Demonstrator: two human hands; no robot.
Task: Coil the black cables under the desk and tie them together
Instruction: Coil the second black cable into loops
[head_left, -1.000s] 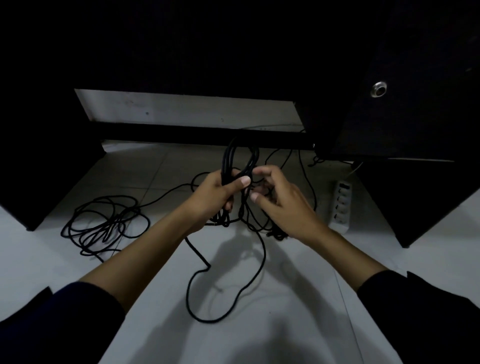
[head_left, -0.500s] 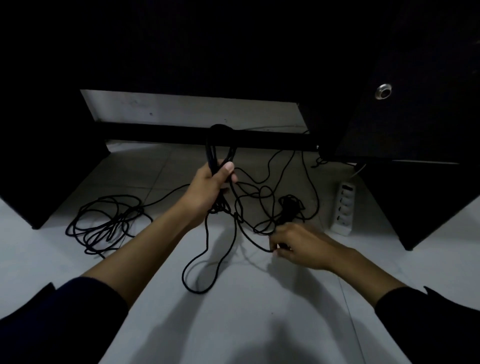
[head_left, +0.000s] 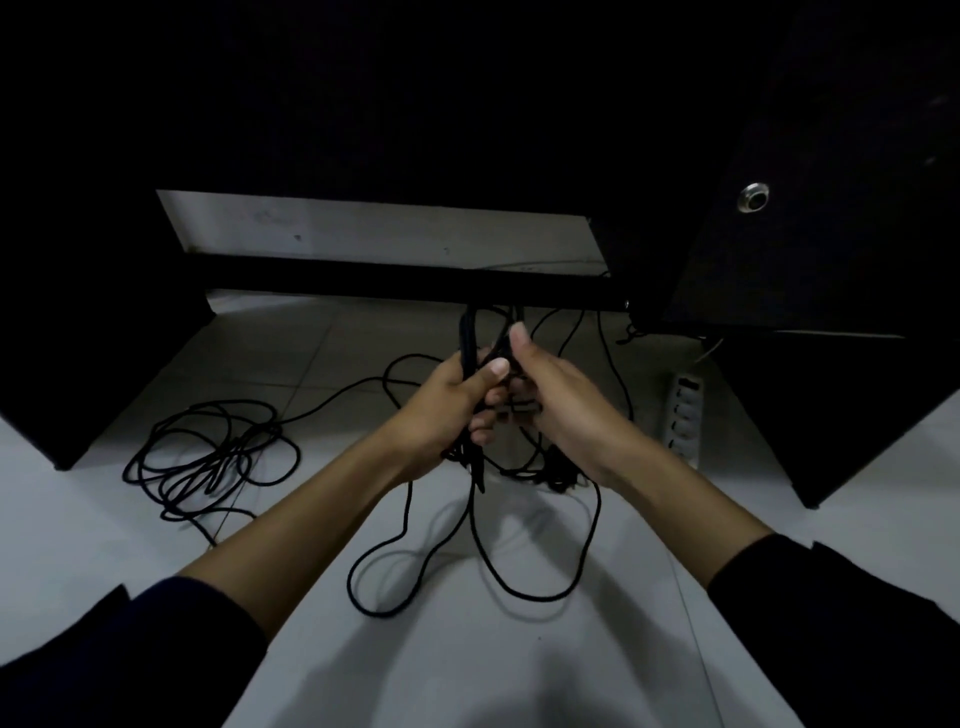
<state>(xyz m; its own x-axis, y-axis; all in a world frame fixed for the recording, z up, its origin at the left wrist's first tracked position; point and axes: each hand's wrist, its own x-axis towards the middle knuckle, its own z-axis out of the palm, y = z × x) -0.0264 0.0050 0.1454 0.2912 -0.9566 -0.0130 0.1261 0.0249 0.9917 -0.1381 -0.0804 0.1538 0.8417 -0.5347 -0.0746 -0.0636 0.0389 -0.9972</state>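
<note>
My left hand (head_left: 445, 402) is closed around a bunch of black cable loops (head_left: 467, 338) that stick up out of the fist in front of the desk's dark crossbar. My right hand (head_left: 558, 400) sits right against it, fingers curled on a strand of the same cable, thumb raised. Two slack loops of this cable (head_left: 524, 587) hang down from the hands onto the white floor. A second black cable lies in a loose tangled pile (head_left: 208, 457) on the floor to the left, with one strand running toward the hands.
A white power strip (head_left: 687, 415) lies on the tiled floor at the right, beside the dark desk cabinet (head_left: 831, 234). A dark desk side panel (head_left: 78, 364) stands at the left. More thin cables (head_left: 613, 358) hang behind the hands.
My right hand rose from the floor with a strand of cable and joined the left hand at the bundle. The slack loops on the floor shifted.
</note>
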